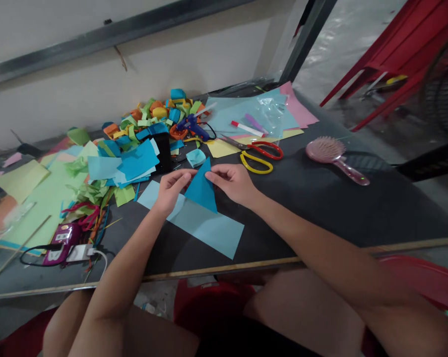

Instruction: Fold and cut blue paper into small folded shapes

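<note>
A blue piece of paper (202, 191), folded to a triangle, is held up between my two hands. My left hand (171, 188) pinches its left edge with thumb and fingers. At the upper right edge, my right hand (233, 182) grips it the same way. Beneath them a light blue paper strip (209, 229) lies slantwise on the table. Just behind the triangle sits a small light blue folded paper piece (196, 158). Scissors (259, 151) with one red and one yellow handle rest beyond my right hand.
Folded colored papers (160, 111) are heaped by the wall, with a blue glue gun (194, 126) at the heap's right. Blue sheets (138, 161) lie left of my hands. A purple device (63, 243) with cables sits front left. A pink hairbrush (333, 156) lies right.
</note>
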The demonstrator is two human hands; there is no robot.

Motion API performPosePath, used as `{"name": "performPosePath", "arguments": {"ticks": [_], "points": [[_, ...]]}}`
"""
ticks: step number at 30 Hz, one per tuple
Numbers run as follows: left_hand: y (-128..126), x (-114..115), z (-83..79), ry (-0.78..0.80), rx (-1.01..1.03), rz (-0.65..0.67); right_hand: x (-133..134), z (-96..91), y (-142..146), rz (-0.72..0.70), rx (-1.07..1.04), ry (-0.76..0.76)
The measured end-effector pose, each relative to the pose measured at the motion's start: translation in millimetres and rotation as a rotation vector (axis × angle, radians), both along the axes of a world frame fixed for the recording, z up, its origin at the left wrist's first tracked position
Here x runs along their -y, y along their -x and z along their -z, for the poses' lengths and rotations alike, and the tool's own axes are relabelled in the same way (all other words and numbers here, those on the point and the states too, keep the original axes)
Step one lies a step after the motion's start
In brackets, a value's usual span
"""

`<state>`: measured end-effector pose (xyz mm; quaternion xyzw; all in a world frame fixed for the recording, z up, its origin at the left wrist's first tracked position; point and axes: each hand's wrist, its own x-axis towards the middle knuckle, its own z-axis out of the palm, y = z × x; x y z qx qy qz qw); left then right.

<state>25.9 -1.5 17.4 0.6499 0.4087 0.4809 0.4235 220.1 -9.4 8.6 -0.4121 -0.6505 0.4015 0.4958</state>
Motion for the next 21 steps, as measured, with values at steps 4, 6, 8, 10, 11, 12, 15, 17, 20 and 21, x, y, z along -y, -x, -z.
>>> {"name": "performPosePath", "arguments": {"ticks": [4, 6, 8, 10, 11, 12, 15, 17, 20, 21], "points": [[-1.6, 1.6, -1.7, -0.125, -0.064, -0.045, 0.4, -0.6, -0.9, 0.162, 0.091, -0.149], [-3.3, 3.5, -3.1, -0.201, -0.149, -0.096, 0.9, 0.0, -0.2, 0.214, 0.096, -0.191], [-4.5, 4.8, -4.1, -0.225, -0.198, -0.142, 1.8, 0.3, 0.6, 0.188, 0.053, -0.173], [-4.6, 5.0, -4.4, -0.197, -0.183, -0.151, 2.3, -0.7, 0.9, 0.104, -0.070, -0.101], [-4.3, 4.7, -4.4, -0.178, -0.160, -0.140, 2.2, -1.7, 0.7, 0.055, -0.151, -0.055], [-3.9, 4.4, -4.3, -0.162, -0.138, -0.123, 1.8, -2.9, 0.3, 0.011, -0.232, -0.015], [-2.9, 3.7, -4.3, -0.138, -0.108, -0.062, -1.2, -5.8, -2.0, -0.047, -0.388, 0.041], [-3.2, 4.3, -4.8, -0.127, -0.124, -0.020, -3.9, -5.7, -3.8, -0.046, -0.413, 0.047], [-4.4, 5.8, -6.1, -0.118, -0.148, 0.016, -7.0, -2.8, -6.3, -0.054, -0.418, 0.061], [-4.7, 6.1, -6.6, -0.120, -0.150, 0.019, -7.6, -1.7, -6.9, -0.063, -0.421, 0.064]]}}
